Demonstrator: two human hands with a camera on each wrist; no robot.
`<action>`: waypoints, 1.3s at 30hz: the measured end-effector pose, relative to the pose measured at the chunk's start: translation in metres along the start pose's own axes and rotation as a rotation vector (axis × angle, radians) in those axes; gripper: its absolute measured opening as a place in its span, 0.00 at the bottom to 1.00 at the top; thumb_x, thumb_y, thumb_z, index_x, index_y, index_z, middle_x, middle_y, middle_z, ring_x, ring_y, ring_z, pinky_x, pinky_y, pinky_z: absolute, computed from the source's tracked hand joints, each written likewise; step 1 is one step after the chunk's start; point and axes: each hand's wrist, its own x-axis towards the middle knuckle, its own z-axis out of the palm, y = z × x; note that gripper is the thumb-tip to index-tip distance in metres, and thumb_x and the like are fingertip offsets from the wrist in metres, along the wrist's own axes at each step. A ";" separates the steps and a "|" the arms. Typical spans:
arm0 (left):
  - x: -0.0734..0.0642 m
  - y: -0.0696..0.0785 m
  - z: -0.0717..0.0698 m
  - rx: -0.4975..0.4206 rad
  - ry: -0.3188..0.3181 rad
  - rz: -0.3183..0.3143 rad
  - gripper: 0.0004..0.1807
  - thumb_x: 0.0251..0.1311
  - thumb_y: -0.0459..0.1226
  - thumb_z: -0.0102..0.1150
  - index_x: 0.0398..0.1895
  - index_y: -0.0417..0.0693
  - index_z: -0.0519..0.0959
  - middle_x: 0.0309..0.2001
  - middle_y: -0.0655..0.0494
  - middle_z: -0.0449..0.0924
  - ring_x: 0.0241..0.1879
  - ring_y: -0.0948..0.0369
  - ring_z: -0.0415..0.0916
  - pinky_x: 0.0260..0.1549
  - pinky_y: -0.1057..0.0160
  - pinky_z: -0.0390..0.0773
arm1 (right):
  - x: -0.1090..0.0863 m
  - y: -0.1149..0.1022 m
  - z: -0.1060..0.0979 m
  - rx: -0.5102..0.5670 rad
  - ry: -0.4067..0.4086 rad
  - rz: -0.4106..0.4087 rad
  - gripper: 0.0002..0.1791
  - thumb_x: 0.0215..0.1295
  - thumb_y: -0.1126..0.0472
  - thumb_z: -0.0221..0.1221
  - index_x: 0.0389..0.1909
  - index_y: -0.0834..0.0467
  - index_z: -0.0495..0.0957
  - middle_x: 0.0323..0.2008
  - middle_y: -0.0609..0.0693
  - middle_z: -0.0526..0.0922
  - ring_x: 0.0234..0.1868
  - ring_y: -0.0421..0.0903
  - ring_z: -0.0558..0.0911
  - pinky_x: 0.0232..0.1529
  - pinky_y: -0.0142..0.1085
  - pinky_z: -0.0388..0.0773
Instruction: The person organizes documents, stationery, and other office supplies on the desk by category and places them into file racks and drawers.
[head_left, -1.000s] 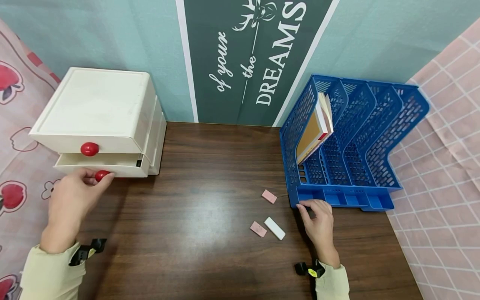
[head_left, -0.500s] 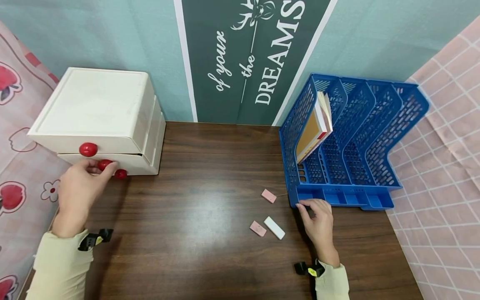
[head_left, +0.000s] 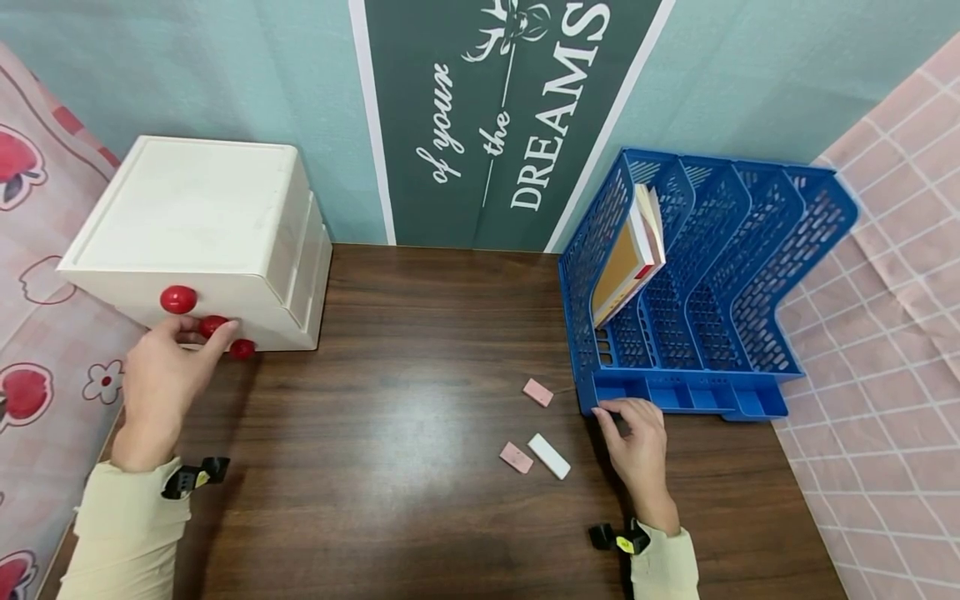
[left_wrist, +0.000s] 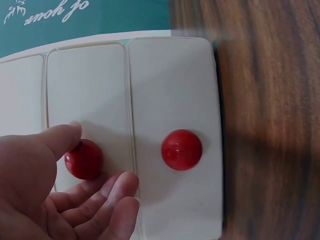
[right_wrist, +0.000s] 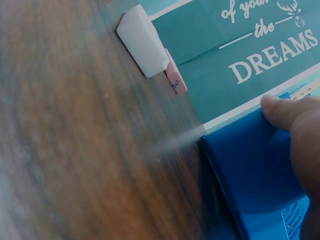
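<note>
At the left stands a white drawer unit [head_left: 195, 208] with three round red knobs. My left hand [head_left: 161, 375] holds the middle knob [left_wrist: 84, 160] between thumb and fingers, and that drawer sits flush with its neighbours. The lowest knob [left_wrist: 181, 150] is untouched. On the right, my right hand [head_left: 637, 446] pinches the front left corner of a blue file rack [head_left: 693, 396]; in the right wrist view its thumb [right_wrist: 280, 110] lies on the rack's rim, its other fingers hidden. A book [head_left: 630, 258] leans in the rack's leftmost slot.
Between the hands, two pink erasers [head_left: 516, 457] [head_left: 537, 392] and a white eraser [head_left: 549, 456] lie on the dark wooden table [head_left: 375, 500]. A green and teal printed cloth [head_left: 480, 125] hangs behind; patterned pink cloths flank the table.
The middle drawer, pulled out a second ago, has slid back into the unit, my left hand moving away from me with its knob. My right hand has stayed at the rack's corner.
</note>
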 end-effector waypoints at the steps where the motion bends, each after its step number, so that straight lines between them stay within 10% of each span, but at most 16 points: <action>1: -0.001 -0.001 0.000 -0.004 -0.002 -0.001 0.32 0.67 0.56 0.60 0.53 0.33 0.78 0.44 0.33 0.84 0.41 0.42 0.80 0.26 0.59 0.68 | 0.000 0.001 0.000 -0.002 0.004 -0.006 0.08 0.52 0.73 0.73 0.32 0.62 0.86 0.32 0.57 0.88 0.39 0.57 0.82 0.54 0.44 0.67; 9: -0.004 -0.010 0.007 0.015 -0.052 0.020 0.36 0.67 0.60 0.59 0.55 0.34 0.77 0.46 0.31 0.83 0.46 0.33 0.79 0.33 0.40 0.72 | -0.001 0.000 0.000 -0.011 -0.006 0.010 0.07 0.53 0.72 0.73 0.32 0.62 0.86 0.32 0.57 0.88 0.40 0.56 0.82 0.54 0.43 0.66; 23: 0.003 -0.023 0.021 0.090 -0.231 -0.048 0.37 0.66 0.66 0.51 0.47 0.38 0.75 0.43 0.34 0.83 0.41 0.33 0.78 0.24 0.44 0.70 | 0.000 -0.001 -0.001 -0.012 -0.027 0.031 0.06 0.55 0.69 0.73 0.33 0.62 0.86 0.33 0.57 0.88 0.40 0.55 0.81 0.56 0.42 0.66; 39: 0.005 -0.024 0.036 0.046 -0.173 -0.007 0.32 0.70 0.59 0.52 0.42 0.34 0.76 0.36 0.32 0.82 0.34 0.36 0.77 0.25 0.50 0.69 | 0.000 0.001 -0.001 -0.002 -0.022 0.027 0.06 0.55 0.69 0.73 0.33 0.62 0.86 0.33 0.56 0.88 0.41 0.55 0.81 0.56 0.42 0.66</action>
